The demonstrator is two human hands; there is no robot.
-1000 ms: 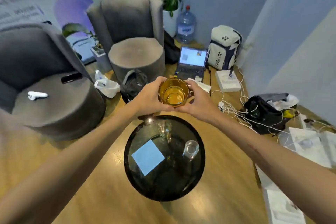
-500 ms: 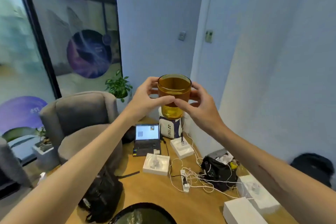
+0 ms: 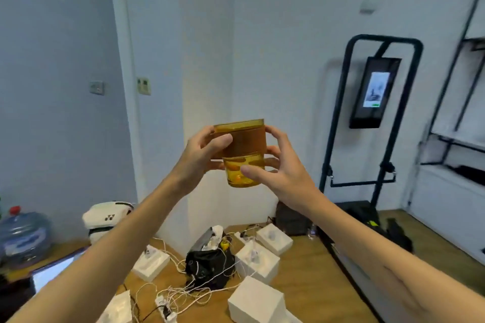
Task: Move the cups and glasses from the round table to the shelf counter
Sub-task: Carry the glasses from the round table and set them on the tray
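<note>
At chest height before the white corner wall, the left hand (image 3: 202, 157) and right hand (image 3: 283, 173) both grip the amber cup (image 3: 242, 151), while the view has swung rightward off the round table, indicating transit toward the shelving (image 3: 456, 139).

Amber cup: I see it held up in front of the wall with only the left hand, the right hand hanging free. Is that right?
Not quite. The head view shows both hands on the amber cup: the left hand grips its brown band, and the right hand holds the other side, thumb on the lower glass. It is indeed held up before the wall.
</note>
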